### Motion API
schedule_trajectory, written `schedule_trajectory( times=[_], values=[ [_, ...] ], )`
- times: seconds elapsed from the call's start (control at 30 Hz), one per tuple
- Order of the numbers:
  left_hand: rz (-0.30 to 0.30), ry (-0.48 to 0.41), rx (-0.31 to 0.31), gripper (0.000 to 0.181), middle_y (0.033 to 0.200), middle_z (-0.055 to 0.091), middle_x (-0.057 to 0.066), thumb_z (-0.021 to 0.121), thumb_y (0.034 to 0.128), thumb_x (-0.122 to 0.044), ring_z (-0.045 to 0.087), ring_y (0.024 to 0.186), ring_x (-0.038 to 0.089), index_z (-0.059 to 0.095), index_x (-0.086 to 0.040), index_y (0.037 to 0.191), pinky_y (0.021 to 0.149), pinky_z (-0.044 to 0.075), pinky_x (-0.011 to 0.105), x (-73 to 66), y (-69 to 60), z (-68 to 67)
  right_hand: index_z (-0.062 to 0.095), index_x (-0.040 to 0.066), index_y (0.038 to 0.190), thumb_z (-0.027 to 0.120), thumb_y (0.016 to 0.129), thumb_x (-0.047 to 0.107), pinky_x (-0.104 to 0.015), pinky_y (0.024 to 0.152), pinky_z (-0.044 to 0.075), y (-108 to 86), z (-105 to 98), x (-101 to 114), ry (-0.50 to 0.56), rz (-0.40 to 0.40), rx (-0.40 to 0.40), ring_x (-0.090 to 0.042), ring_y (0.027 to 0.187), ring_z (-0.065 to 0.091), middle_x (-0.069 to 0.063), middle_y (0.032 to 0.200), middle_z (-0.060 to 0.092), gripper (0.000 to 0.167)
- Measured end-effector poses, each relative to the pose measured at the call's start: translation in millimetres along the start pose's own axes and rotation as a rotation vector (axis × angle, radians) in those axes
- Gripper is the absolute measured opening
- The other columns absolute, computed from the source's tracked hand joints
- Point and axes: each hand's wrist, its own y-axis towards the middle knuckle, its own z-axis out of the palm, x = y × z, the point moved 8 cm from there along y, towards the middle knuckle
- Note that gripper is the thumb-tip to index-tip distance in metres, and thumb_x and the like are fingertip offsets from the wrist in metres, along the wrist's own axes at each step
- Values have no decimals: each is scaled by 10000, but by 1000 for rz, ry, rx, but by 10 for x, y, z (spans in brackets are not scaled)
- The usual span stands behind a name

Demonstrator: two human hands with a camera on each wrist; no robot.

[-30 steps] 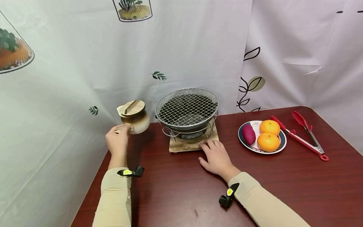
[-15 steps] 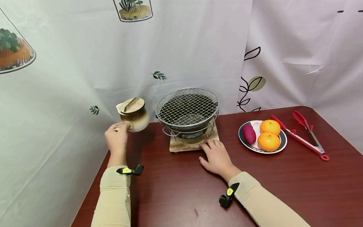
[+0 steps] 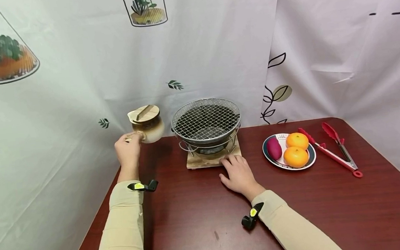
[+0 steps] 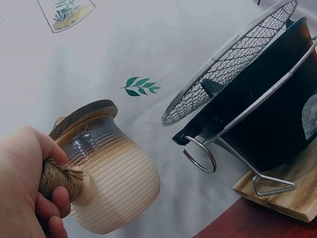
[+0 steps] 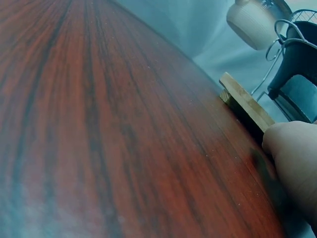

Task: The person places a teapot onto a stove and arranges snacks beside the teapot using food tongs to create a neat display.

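Observation:
At the back left of the table, the left hand (image 3: 129, 150) grips the handle of a brown and cream pot (image 3: 153, 130) with a wooden lid (image 3: 146, 113). The left wrist view shows its fingers curled round the twine-wrapped handle (image 4: 63, 182), with the ribbed pot (image 4: 119, 181) held in the air. The right hand (image 3: 239, 174) lies with relaxed fingers at the front edge of a wooden board (image 3: 203, 163). On that board stands a black stove with a round wire grill (image 3: 207, 121). In the right wrist view the hand (image 5: 297, 161) touches the board (image 5: 247, 104).
Right of the stove, a plate (image 3: 268, 159) holds two oranges (image 3: 296, 156) and a purple oval item (image 3: 274, 148). Red and silver tongs (image 3: 335, 157) lie beside it, spread apart. A patterned white curtain (image 3: 215, 52) hangs behind the dark red table (image 3: 193, 213).
The left hand has lifted the pot slightly higher. The right hand has stayed in place at the board.

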Motion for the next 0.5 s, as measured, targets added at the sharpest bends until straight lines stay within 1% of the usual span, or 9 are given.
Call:
schedule_trajectory(
  times=[0.23,0.3,0.5],
  values=[
    [9,16,4,249,712,657,-103,736,808,-169,587,609,68,768,-56,1027,591,486,222,-28,45,21,656,123,1256,709,875,345,-517,1011,395,3,5,5,5,1,3,-347,1112,507,-106,1202,580,444],
    [2,28,4,260,724,660,-108,739,803,-181,595,613,61,774,-61,1031,592,490,215,-39,53,21,658,121,1254,712,873,340,-520,1009,397,3,1,9,7,-1,2,-349,1107,507,-107,1200,582,442],
    [-9,58,8,288,809,693,-88,741,792,-208,627,712,80,784,-79,1047,662,499,216,-110,70,46,659,126,1247,721,871,335,-520,1005,401,2,-2,1,6,-1,-11,-344,1097,508,-104,1195,583,435]
  ],
)
